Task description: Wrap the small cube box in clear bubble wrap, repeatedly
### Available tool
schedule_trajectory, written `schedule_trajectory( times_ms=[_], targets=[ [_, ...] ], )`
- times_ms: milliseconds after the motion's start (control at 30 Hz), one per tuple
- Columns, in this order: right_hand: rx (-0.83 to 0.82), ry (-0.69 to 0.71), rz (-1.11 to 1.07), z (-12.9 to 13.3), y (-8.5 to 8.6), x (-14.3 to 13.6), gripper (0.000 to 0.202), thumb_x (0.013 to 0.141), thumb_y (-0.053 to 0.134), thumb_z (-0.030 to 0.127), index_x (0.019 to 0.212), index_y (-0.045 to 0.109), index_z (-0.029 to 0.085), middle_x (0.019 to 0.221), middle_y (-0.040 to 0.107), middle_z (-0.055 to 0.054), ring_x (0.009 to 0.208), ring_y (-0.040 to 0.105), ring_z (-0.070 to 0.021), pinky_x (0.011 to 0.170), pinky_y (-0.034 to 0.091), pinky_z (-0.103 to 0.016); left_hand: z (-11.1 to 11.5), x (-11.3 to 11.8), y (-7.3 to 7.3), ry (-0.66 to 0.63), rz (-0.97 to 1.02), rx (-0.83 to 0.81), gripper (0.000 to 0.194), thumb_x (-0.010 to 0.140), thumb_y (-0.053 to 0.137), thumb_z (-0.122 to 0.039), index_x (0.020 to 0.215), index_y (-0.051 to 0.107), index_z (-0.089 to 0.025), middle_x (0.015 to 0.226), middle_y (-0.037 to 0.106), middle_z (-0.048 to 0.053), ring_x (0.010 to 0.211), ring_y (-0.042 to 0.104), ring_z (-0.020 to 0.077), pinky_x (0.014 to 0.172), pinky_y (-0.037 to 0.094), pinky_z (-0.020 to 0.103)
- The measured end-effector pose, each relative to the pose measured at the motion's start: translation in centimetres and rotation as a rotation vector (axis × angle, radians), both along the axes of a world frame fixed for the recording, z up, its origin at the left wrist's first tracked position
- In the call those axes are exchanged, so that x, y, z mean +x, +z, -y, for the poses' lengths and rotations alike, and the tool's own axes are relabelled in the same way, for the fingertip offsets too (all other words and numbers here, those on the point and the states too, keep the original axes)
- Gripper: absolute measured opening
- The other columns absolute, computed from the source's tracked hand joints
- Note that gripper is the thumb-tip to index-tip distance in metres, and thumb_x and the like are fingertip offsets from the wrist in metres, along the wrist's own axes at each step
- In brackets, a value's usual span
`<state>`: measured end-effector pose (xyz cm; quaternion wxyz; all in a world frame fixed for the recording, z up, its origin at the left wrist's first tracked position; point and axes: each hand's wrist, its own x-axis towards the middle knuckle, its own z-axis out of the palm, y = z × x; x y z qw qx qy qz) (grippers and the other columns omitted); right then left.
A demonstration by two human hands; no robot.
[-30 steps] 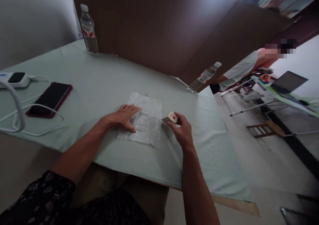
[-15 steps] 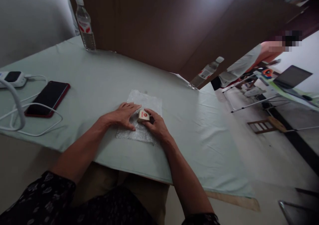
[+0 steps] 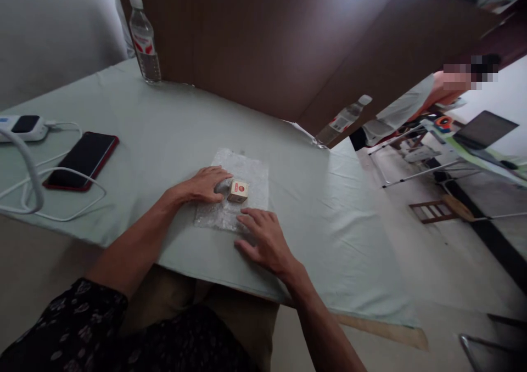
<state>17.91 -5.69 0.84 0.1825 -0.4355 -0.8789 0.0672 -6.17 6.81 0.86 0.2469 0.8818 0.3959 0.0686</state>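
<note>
A small cream box [image 3: 238, 191] with red print stands on a sheet of clear bubble wrap [image 3: 256, 182], which lies flat on the table's pale green cloth. Just left of the box, my left hand [image 3: 205, 185] rests on the wrap's left side, fingers apart and holding nothing. My right hand [image 3: 263, 237] is at the lower right edge of the wrap, fingers spread, apart from the box and with nothing in it.
To the left are a phone [image 3: 82, 161], white cables and a white power strip [image 3: 24, 128]. Two bottles [image 3: 145, 43] [image 3: 343, 120] stand by a brown panel [image 3: 255, 43]. A person [image 3: 447, 86] and a laptop [image 3: 486, 130] are far right.
My right hand has let go of the box and moved down and to the right, its fingers now spread. The left hand's thumb has drawn up closer to its fingers.
</note>
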Motion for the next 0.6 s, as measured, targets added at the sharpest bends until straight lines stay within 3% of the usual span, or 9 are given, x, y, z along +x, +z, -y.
schedule_trajectory(
  times_ms=[100,200,333,433,600],
  targets=[
    [0.106,-0.031,0.113,0.9,-1.0,-0.9,0.017,0.093,0.058,0.018,0.106,0.069,0.018,0.119,0.072,-0.012,0.106,0.064,-0.0267,0.094,0.046,-0.045,0.0,0.5,-0.1,0.022,0.073,0.038,0.063,0.075,0.056,-0.025,0.138,0.055,-0.019,0.145,0.057,0.009,0.144,0.040,0.0310,0.122,0.027,0.047],
    [0.162,-0.071,0.070,0.2,-1.4,-1.5,0.023,0.093,0.050,0.009,0.098,0.070,0.020,0.108,0.076,-0.009,0.095,0.066,-0.0229,0.093,0.045,-0.043,0.1,0.9,0.1,0.056,0.178,0.034,0.059,0.073,0.056,-0.022,0.131,0.061,-0.022,0.139,0.063,0.006,0.137,0.049,0.0288,0.118,0.033,0.044],
    [0.156,-0.184,-0.052,-1.5,0.4,-1.7,0.019,0.095,0.051,0.017,0.100,0.069,0.021,0.107,0.076,-0.009,0.093,0.066,-0.0230,0.090,0.043,-0.042,0.6,0.5,1.6,0.132,0.369,-0.139,0.057,0.079,0.059,-0.042,0.130,0.063,-0.016,0.137,0.063,0.012,0.126,0.057,0.0306,0.109,0.043,0.043],
    [0.141,-0.255,-0.118,-3.3,1.8,-1.8,0.017,0.096,0.052,0.023,0.096,0.068,0.022,0.105,0.076,-0.008,0.095,0.067,-0.0233,0.089,0.043,-0.040,1.0,0.1,2.5,0.111,0.484,-0.274,0.062,0.080,0.058,-0.059,0.127,0.065,-0.019,0.133,0.066,0.010,0.122,0.060,0.0303,0.105,0.045,0.042],
    [-0.009,-0.310,-0.330,-6.6,1.3,-1.6,0.014,0.092,0.052,0.027,0.089,0.065,0.022,0.110,0.074,-0.010,0.104,0.067,-0.0250,0.089,0.047,-0.039,0.8,1.1,1.3,0.144,0.436,-0.177,0.053,0.068,0.071,-0.052,0.108,0.069,-0.017,0.114,0.072,0.009,0.103,0.065,0.0275,0.093,0.049,0.038]
  ],
)
